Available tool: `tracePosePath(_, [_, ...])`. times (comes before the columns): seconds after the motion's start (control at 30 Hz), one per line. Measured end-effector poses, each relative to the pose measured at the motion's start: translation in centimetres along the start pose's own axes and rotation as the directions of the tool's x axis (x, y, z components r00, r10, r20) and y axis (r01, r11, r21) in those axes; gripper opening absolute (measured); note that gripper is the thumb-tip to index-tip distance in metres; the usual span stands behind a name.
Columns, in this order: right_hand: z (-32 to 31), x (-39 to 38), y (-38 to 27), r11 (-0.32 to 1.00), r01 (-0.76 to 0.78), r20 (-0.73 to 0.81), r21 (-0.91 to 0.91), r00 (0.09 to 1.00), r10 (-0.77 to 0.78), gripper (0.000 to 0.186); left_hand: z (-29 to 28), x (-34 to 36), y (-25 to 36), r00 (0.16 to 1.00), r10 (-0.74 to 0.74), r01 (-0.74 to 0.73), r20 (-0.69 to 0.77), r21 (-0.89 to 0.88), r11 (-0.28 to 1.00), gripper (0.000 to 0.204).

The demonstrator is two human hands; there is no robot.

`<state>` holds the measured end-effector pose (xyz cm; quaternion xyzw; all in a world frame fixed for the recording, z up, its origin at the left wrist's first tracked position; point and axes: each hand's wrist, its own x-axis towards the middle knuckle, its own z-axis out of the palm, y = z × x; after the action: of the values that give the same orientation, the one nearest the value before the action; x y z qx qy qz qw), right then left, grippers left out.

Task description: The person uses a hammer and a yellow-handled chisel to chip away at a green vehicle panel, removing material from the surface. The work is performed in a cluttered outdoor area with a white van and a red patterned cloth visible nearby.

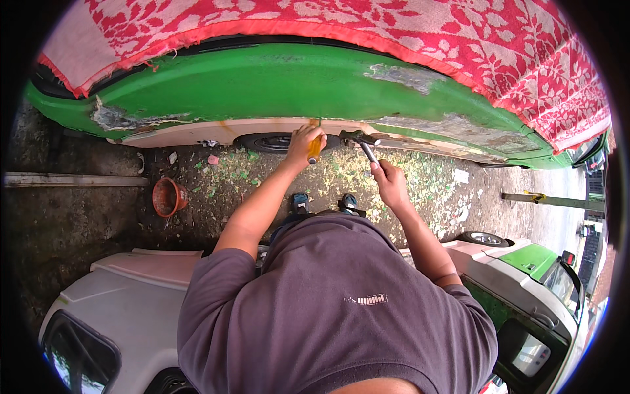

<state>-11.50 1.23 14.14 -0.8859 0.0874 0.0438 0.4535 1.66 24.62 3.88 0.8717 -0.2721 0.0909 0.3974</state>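
Orange bucket (160, 199) — contents unclear, hammer (368, 150) in hand (392, 184)

Lettering, scene survey. One print stands out: a small pale print (371, 299) on the front of the dark grey-purple shirt (315, 328), right of the shirt's middle. Form: short row of blocky, close-set upright strokes, with fainter, broken marks trailing to its left; worn in appearance. Wording not copied. Second spot: pale panel (530, 353) in a dark-framed opening of the near right vehicle (502, 274), bearing small reddish marks; too small to tell whether these are characters. Far side: faint marks high on the green vehicle side (275, 82), not resolvable as text.
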Motion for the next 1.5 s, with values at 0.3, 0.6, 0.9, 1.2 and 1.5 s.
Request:
tracePosePath(0.3, [-0.4, -0.1, 0.1, 0.999, 0.026, 0.008, -0.023, 1.0, -0.026, 0.043, 1.2, -1.0, -0.1, 0.996, 0.033, -0.032, -0.078, 0.017, 0.999, 0.012])
tracePosePath(0.6, [-0.5, -1.1, -0.1, 1.0, 0.022, 0.007, -0.02, 1.0, -0.021, 0.043, 2.1, -1.8, -0.4, 0.99, 0.04, -0.036, -0.134, 0.031, 0.999, 0.011])
tracePosePath(0.9, [-0.5, -1.4, 0.1, 0.999, 0.007, -0.003, -0.05, 1.0, -0.007, 0.041, 2.6, -1.7, -1.2, 0.989, 0.045, -0.041, -0.141, 0.03, 0.999, 0.011])
tracePosePath(1.2, [0.0, -2.3, -0.9, 0.968, 0.197, 0.083, -0.154, 0.979, -0.186, 0.032, 3.0, -1.4, -0.5, 0.987, 0.048, -0.035, -0.153, 0.082, 0.996, 0.011])
tracePosePath(1.5, [1.9, -1.8, 0.4, 0.693, 0.623, 0.237, -0.363, 0.781, -0.578, 0.027, 2.6, -0.2, -0.1, 0.993, -0.043, 0.049, -0.11, 0.047, 0.998, 0.011])
